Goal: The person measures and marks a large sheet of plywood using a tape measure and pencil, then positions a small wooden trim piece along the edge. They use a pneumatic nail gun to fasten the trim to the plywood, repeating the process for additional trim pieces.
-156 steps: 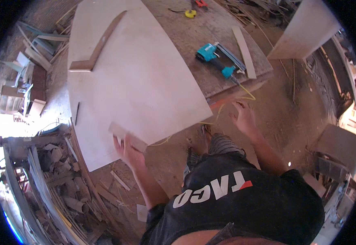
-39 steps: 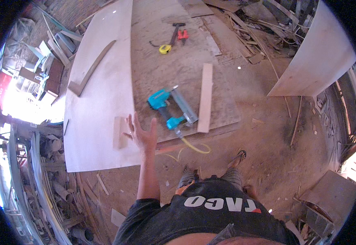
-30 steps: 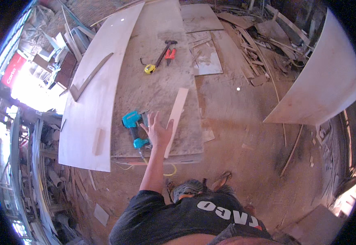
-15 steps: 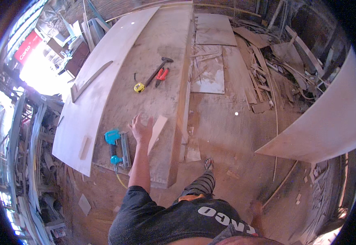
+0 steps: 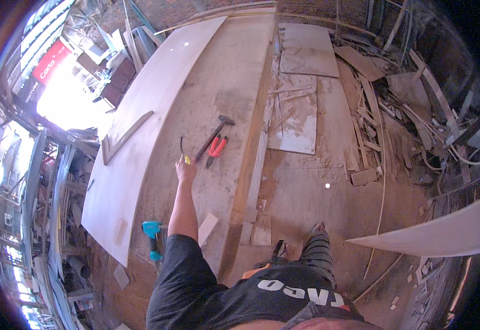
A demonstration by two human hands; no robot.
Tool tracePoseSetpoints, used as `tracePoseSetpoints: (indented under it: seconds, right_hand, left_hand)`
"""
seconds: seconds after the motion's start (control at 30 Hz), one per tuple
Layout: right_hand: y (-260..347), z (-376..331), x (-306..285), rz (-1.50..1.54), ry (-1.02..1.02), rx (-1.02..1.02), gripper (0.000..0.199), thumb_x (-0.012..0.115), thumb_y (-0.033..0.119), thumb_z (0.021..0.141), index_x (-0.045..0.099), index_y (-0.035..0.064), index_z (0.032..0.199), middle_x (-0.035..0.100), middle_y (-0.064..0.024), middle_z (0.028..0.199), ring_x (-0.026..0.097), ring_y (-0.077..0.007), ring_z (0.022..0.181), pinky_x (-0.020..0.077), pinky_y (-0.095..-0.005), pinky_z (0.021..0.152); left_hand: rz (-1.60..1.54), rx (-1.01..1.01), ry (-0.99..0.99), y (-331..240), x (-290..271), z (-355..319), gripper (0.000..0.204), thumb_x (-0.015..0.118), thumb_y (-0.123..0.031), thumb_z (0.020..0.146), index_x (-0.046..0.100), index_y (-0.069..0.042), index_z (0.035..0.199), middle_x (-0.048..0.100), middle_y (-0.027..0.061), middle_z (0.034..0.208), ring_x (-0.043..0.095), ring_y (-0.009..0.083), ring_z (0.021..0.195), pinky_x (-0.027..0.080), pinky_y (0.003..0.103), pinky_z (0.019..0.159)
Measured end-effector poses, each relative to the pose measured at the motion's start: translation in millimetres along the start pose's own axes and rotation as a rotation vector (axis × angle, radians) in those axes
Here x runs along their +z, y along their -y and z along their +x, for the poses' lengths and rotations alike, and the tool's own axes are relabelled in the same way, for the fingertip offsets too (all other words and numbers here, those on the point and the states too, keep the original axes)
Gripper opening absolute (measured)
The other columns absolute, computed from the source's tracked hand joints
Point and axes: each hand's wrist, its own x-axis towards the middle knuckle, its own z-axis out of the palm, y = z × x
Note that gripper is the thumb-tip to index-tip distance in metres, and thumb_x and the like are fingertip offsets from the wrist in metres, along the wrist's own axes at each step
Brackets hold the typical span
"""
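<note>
My left hand (image 5: 186, 169) is stretched forward over the long wooden workbench (image 5: 234, 71), its fingers closed around a yellow tape measure (image 5: 188, 159); only a little yellow shows past them. Just to its right lies a hammer (image 5: 210, 141), its handle end close to my fingers. Beside the hammer is a pair of red-handled pliers (image 5: 217, 147). A teal nail gun (image 5: 152, 242) rests near the bench's near end, partly hidden by my arm and sleeve. On the other side of my arm is a short pale wood piece (image 5: 207, 227). My right hand is out of view.
A long pale board (image 5: 157, 118) runs along the bench's left side, with an angled wooden piece (image 5: 127, 136) on it. To the right, sheets (image 5: 309, 49) and scrap wood (image 5: 374, 129) lie on the floor. A large panel (image 5: 432, 234) juts in at right.
My left hand has reached forward from beside the nail gun and closed on the tape measure. My body has stepped forward. The blurred right hand has gone out of view.
</note>
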Motion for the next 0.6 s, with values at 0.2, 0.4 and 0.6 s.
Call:
tracePoseSetpoints:
  seconds: [0.2, 0.4, 0.6]
  right_hand:
    - [72.3, 109.6, -86.8, -0.066, 0.06, -0.036, 0.016, 0.065, 0.02, 0.093, 0.074, 0.0064, 0.092, 0.071, -0.0089, 0.088, 0.069, -0.0255, 0.084, 0.0556, -0.0404, 0.073]
    - [179.2, 278.6, -245.1, -0.023, -0.03, -0.242, 0.013, 0.064, 0.016, 0.094, 0.072, 0.0066, 0.091, 0.069, -0.0073, 0.086, 0.067, -0.0227, 0.084, 0.0541, -0.0382, 0.072]
    - [398.9, 340.8, -379.5, 0.199, -0.046, -0.179, 0.015, 0.062, 0.016, 0.097, 0.073, 0.0082, 0.102, 0.066, -0.0054, 0.083, 0.065, -0.0173, 0.08, 0.0513, -0.0337, 0.066]
  left_hand:
    - [0.127, -0.089, 0.241, 15.1, 63.4, 39.5, 0.07, 0.069, -0.033, 0.094, 0.05, 0.0, 0.152, 0.052, 0.0272, 0.153, 0.045, 0.0401, 0.147, 0.034, 0.047, 0.123]
    - [0.312, -0.027, 0.306, -6.8, 89.5, 32.4, 0.062, 0.065, -0.024, 0.094, 0.052, -0.006, 0.153, 0.047, 0.0234, 0.159, 0.04, 0.0409, 0.15, 0.03, 0.051, 0.125]
    - [0.341, -0.145, 0.092, 24.9, 61.6, 20.1, 0.061, 0.065, -0.02, 0.096, 0.05, -0.005, 0.154, 0.043, 0.024, 0.162, 0.036, 0.0415, 0.152, 0.03, 0.047, 0.126]
